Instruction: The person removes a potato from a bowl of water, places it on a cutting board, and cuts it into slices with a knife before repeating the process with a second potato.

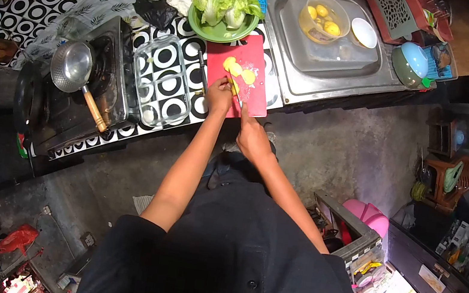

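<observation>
A red cutting board (258, 103) lies at the counter's front edge with several yellow slices (247, 76) on it, which look like peeled potato. My left hand (219, 96) is on the board's left side, its bent fingers closed on a yellow potato piece (235, 87). Across from it, my right hand (254, 141) is wrapped round a knife, with the index finger stretched forward along it. The knife's handle is hidden in that hand, and its thin blade is hard to make out beside the potato piece.
Behind the board stands a green bowl (222, 34) of leafy greens. To the right, a plastic tub (346, 19) of peeled potatoes sits over the steel sink (303, 93). A glass dish (186, 82) and a stove with a wooden-handled saucepan (72, 66) are on the left.
</observation>
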